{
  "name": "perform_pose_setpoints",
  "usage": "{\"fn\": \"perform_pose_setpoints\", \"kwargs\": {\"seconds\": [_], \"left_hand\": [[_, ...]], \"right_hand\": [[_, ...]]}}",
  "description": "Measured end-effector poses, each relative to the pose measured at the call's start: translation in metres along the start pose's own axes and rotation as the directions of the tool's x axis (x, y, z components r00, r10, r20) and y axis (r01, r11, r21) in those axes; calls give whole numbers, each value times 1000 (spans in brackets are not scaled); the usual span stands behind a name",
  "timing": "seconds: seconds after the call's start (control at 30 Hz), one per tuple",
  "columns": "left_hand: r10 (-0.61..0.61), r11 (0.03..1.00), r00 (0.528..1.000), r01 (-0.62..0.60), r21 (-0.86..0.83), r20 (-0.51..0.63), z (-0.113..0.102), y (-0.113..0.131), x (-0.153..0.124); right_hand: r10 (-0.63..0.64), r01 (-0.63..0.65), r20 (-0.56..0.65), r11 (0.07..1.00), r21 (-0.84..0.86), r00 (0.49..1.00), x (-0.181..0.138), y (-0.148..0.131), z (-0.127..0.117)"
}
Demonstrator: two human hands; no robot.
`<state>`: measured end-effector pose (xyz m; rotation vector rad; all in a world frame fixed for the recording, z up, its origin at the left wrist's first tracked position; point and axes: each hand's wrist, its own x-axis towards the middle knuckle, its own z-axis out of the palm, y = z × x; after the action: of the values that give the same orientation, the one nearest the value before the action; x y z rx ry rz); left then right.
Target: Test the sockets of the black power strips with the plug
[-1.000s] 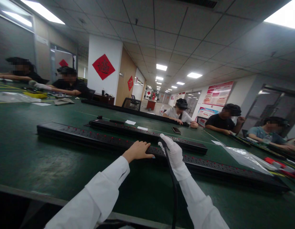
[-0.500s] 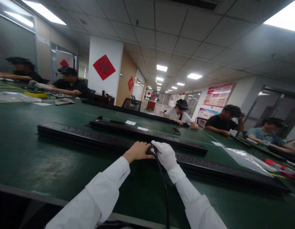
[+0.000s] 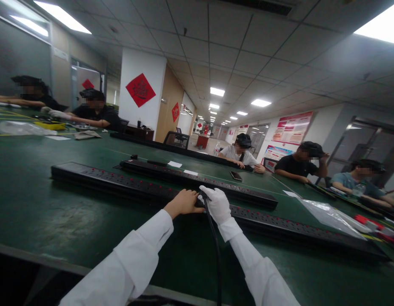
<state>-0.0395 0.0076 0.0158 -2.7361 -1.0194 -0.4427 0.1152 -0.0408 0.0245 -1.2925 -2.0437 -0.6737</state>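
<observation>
A long black power strip (image 3: 120, 183) with several red-marked sockets lies across the green table (image 3: 40, 208). My left hand (image 3: 183, 202), bare, rests flat on top of the strip with its fingers stretched out. My right hand (image 3: 216, 204), in a white glove, is closed round a black plug (image 3: 202, 196) pressed against the strip right beside my left fingertips. The plug's black cable (image 3: 212, 250) runs back toward me between my two white sleeves.
A second black power strip (image 3: 171, 173) lies just behind the first, a third (image 3: 171, 148) farther back. A phone (image 3: 235, 174) and paper slips lie beyond. Clear plastic bags (image 3: 327, 213) lie at the right. Several people sit round the table's far sides.
My gloved right hand has slid left along the strip with the plug, from a little apart to right beside my left fingertips. My left hand has stayed in place.
</observation>
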Motion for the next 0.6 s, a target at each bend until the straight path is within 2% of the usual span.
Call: {"fn": "perform_pose_setpoints", "kwargs": {"seconds": [0.6], "left_hand": [[-15,1000,1000,15,-4,5,3,-1,1]], "right_hand": [[-46,47,30,998,-41,999,-2,-1,-7]]}}
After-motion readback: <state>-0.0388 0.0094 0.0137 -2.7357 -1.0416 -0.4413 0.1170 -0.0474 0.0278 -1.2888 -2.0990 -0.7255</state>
